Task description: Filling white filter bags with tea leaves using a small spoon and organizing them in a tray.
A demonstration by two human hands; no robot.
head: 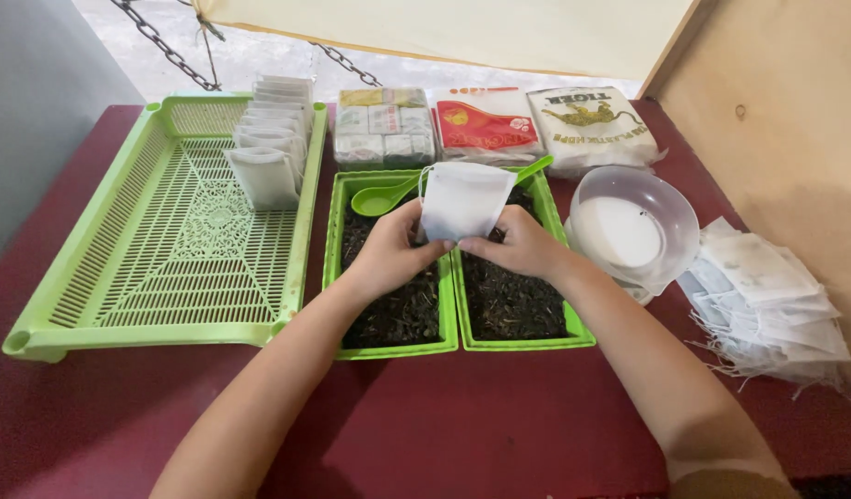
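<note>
Forearms cut off at frame bottom; L hand point(389, 248) & R hand point(525, 245) fingers pinched on white filter bag point(462, 199), hiding part of green spoon point(389, 197).

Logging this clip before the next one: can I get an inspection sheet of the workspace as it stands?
Surface: dark red table, mostly covered at the far side.
Job's things: white filter bag held over two green trays of loose tea; green spoon lying in the left one.
Clutter: large green slotted tray with a row of filled bags; stack of empty bags; clear bowl; packets at the back.
Grippers: left hand and right hand both pinch the bag's lower edge.
Cables: nothing seen; a chain hangs behind.
Surroundings: wooden panel on the right, grey wall on the left.
</note>
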